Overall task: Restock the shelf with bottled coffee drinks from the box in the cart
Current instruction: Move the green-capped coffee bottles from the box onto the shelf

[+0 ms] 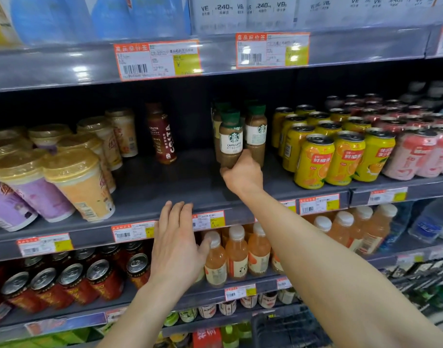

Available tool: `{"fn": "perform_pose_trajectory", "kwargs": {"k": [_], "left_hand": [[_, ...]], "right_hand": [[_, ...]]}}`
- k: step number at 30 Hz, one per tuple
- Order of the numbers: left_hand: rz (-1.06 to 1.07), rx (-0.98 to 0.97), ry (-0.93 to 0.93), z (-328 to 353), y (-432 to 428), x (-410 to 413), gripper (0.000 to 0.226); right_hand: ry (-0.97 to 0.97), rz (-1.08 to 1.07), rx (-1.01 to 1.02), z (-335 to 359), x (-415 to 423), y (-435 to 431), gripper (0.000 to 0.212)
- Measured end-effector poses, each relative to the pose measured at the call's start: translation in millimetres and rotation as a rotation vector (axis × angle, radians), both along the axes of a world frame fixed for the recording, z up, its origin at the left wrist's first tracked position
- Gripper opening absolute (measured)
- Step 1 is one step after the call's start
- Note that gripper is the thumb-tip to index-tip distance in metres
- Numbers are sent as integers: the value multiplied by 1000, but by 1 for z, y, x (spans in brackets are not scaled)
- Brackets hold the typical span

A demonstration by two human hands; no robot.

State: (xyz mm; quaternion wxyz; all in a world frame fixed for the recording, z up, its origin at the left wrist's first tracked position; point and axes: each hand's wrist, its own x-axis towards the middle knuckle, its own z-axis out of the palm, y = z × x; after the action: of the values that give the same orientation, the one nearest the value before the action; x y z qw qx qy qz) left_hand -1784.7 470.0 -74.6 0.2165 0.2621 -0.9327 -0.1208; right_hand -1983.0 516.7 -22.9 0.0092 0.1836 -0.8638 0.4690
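Coffee bottles [231, 139] left of cans [316, 159]

Coffee bottle [231, 144], view centre: the white label reads "CAFFE LATTE" under a green Starbucks emblem.
Dark bottle [162, 136], at 9 o'clock from it: "COSTA", printed vertically in large letters and again in small letters above.
White packs [240, 11], at 12 o'clock: "VE", "240", "VB", repeated.
Price tag [157, 60], at 11 o'clock: "500ml"; the remaining print is illegible.
Yellow cans [314, 162], at 3 o'clock: "鲜橙多".

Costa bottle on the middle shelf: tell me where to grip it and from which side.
Best wrap the straight labelled body of the Costa bottle, below its narrower neck. Come from the front right: bare shelf lies there, while lidded cups stand close on its left.
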Motion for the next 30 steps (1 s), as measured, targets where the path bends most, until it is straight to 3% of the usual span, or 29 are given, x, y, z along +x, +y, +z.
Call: {"fn": "perform_pose_trajectory", "kwargs": {"k": [30], "left_hand": [[7,-23,-14,0,-1,1,80]], "right_hand": [[-82,1,69,13,-7,-13,47]]}}
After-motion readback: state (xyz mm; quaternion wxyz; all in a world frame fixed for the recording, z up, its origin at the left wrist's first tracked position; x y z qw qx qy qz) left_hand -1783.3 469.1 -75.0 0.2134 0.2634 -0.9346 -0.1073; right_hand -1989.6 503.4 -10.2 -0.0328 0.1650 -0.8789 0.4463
